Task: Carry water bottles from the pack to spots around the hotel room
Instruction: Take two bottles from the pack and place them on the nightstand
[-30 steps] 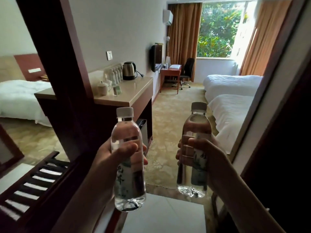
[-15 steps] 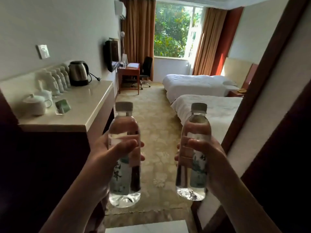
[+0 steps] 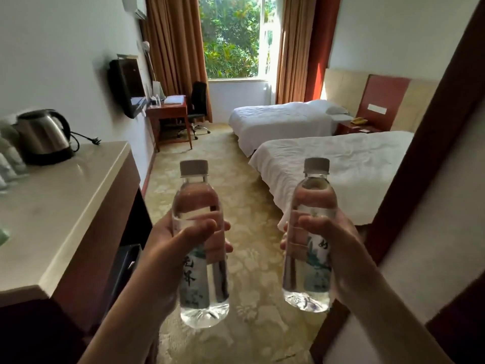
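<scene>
Two clear water bottles with white caps and green-printed labels stand upright in front of me. My left hand (image 3: 168, 248) is wrapped around the middle of the left bottle (image 3: 200, 298). My right hand (image 3: 338, 240) grips the right bottle (image 3: 312, 190) the same way, thumb across its front. Both bottles hang in the air over the patterned carpet, roughly a bottle's length apart. More bottles (image 3: 9, 158) stand blurred at the left edge on the counter (image 3: 60, 206).
A steel kettle (image 3: 43, 135) sits on the counter at my left. Two white beds (image 3: 341, 164) fill the right side, with a nightstand (image 3: 354, 126) between their heads. A desk (image 3: 169, 109) and black chair (image 3: 196, 106) stand by the window. A dark door frame (image 3: 409, 143) is close on my right.
I have moved forward into the room and turned right: the counter slid to the left edge and the beds came nearer. Both hands keep the bottles in the same grip.
</scene>
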